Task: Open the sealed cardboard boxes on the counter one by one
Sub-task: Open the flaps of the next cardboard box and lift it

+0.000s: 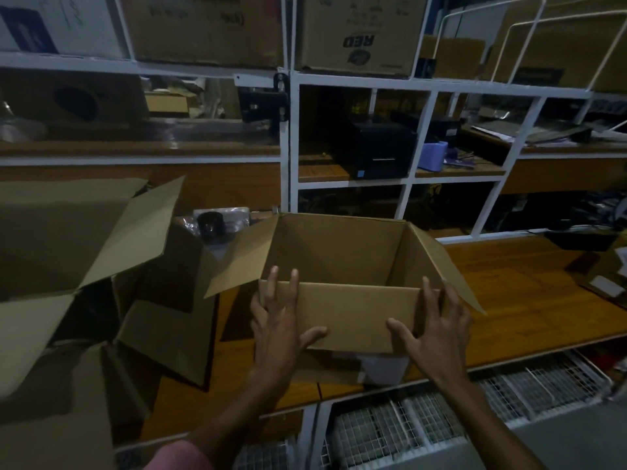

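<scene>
A brown cardboard box stands on the wooden counter in front of me, its top open and its flaps folded outward; the inside looks empty. My left hand holds the left end of the near flap, thumb under its lower edge and fingers spread over its upper corner. My right hand holds the right end of the same flap in the same way. To the left lie other opened boxes with their flaps spread wide.
White metal shelving rises behind the counter, carrying large cartons, a black printer and a pale blue holder. A black cylinder stands behind the boxes. Wire mesh baskets sit under the counter's front edge.
</scene>
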